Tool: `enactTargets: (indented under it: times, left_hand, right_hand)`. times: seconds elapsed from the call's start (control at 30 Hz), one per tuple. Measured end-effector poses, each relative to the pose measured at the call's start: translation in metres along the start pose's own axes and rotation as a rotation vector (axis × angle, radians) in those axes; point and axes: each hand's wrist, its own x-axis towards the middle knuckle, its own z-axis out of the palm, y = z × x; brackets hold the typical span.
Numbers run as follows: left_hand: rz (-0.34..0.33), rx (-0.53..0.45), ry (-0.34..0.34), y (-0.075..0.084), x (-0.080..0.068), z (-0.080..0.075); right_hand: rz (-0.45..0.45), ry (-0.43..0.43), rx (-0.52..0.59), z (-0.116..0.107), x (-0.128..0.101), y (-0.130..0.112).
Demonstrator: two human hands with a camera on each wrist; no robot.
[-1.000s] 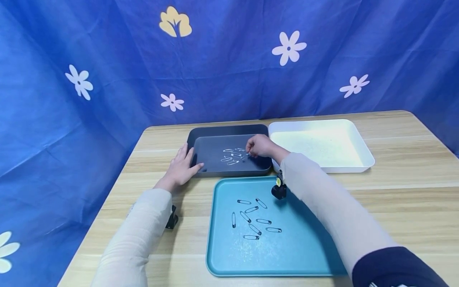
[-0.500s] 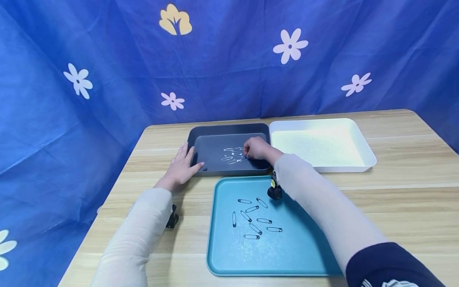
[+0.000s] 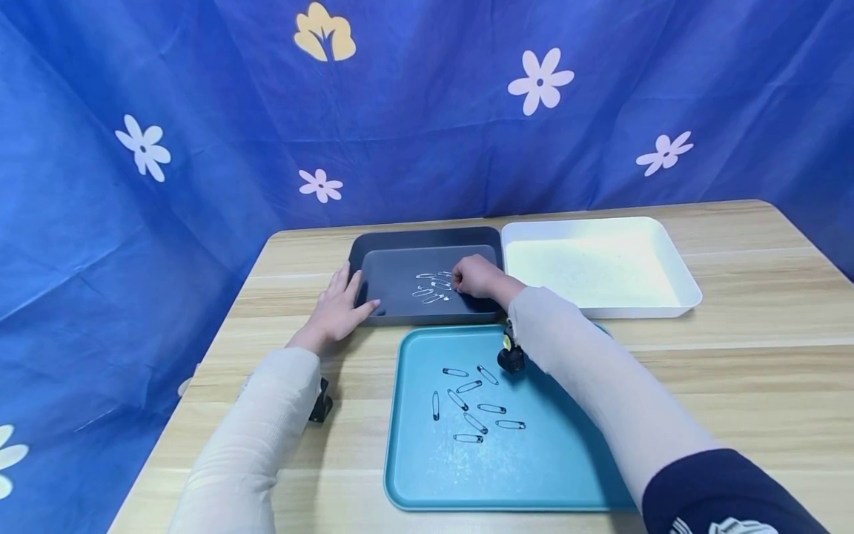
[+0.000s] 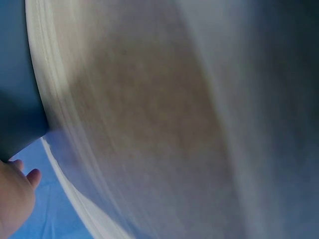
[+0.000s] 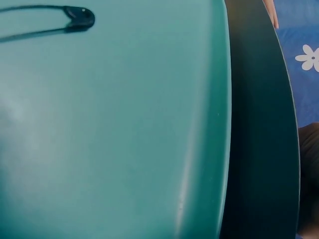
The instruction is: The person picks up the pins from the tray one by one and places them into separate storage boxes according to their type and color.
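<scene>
My left hand (image 3: 336,308) lies with its fingers spread over the left side of the dark grey tray (image 3: 394,321), thumb along the front rim. In the left wrist view only part of this hand (image 4: 15,196) shows, beside the tray's corner. My right hand (image 3: 479,277) is low inside the same tray, fingers curled down with their tips at the right edge of several silver safety pins (image 3: 430,285). I cannot tell whether a pin is between those fingertips. Several dark safety pins (image 3: 469,386) lie spread on the teal tray (image 3: 427,489), beneath and beside my right forearm.
An off-white tray (image 3: 587,278) stands right of the dark one, their sides nearly meeting. All three trays are on a wood-grain table (image 3: 747,348). A blue cloth (image 3: 414,111) with flowers hangs behind. A black wrist camera (image 3: 511,356) hangs under my right wrist.
My right hand has shifted slightly left and lower in the dark tray, towards the silver safety pins, and has barely moved over the last half second. My left hand keeps its place.
</scene>
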Motion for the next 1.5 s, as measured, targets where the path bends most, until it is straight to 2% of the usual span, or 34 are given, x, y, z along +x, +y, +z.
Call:
enactTargets:
  times: [0.23, 0.4, 0.53, 0.77, 1.2, 1.5]
  left_hand:
    - [0.003, 0.004, -0.008, 0.003, 0.001, -0.002]
    - [0.001, 0.014, -0.015, 0.001, 0.001, -0.002]
    - [-0.002, 0.018, -0.016, 0.0, 0.0, -0.002]
    - [0.0, 0.016, -0.022, 0.001, -0.001, -0.005]
    - [-0.003, 0.027, 0.01, 0.006, -0.002, -0.003]
    - [0.0, 0.054, 0.005, 0.003, -0.001, -0.002]
  right_hand:
    - [0.038, -0.003, 0.019, -0.004, -0.004, 0.0]
    - [0.022, 0.003, 0.044, -0.007, -0.01, -0.001]
    - [0.011, 0.038, 0.082, -0.011, -0.019, -0.001]
    - [0.048, 0.108, 0.129, -0.019, -0.035, 0.002]
    - [0.074, 0.227, 0.219, -0.031, -0.077, 0.03]
    - [0.082, 0.303, 0.249, -0.031, -0.105, 0.057]
